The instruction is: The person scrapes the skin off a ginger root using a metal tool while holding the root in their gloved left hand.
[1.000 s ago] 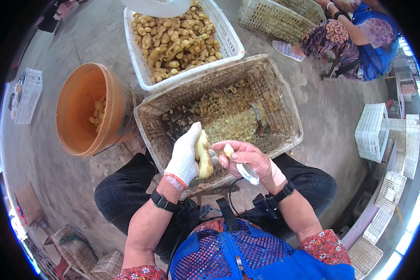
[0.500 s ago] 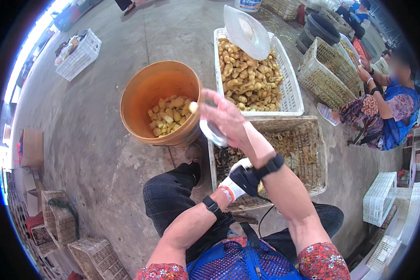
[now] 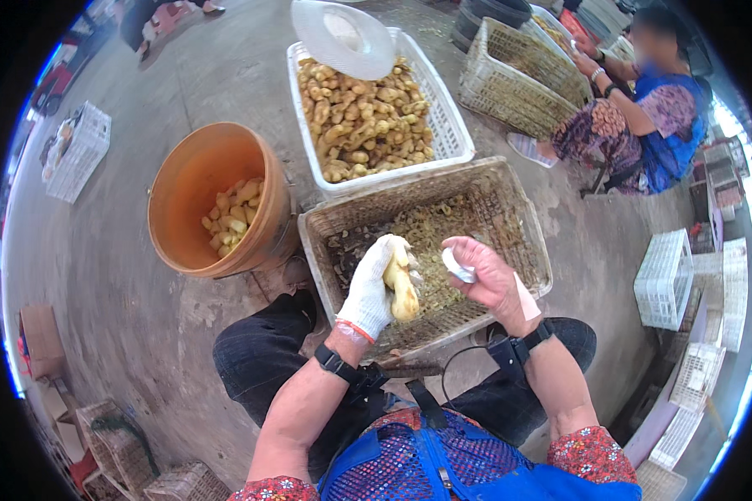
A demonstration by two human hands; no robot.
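Note:
My left hand (image 3: 369, 288), in a white knit glove, is closed around a knobbly ginger root (image 3: 405, 301) with pale, partly bare skin. Close by on the right, my bare right hand (image 3: 495, 280) grips a small curved white tool (image 3: 457, 265) whose exact kind I cannot make out. A small gap separates the tool from the ginger. Both hands are above a dirty plastic crate (image 3: 426, 187) with peel scraps on its bottom. Pale peeled ginger pieces (image 3: 236, 213) lie inside an orange bucket (image 3: 180, 179) to the left.
Beyond the scrap crate stands a white crate (image 3: 449, 125) heaped with unpeeled ginger (image 3: 363, 125), a clear lid-like disc (image 3: 342, 37) on its far edge. A seated person (image 3: 660, 117) works at right beside another crate (image 3: 510, 83). White baskets (image 3: 664, 280) stand farther right.
My right hand has come back from the bucket's rim to beside my left hand; the pale piece near its fingers is gone. The ginger in my left hand now shows. The view has shifted.

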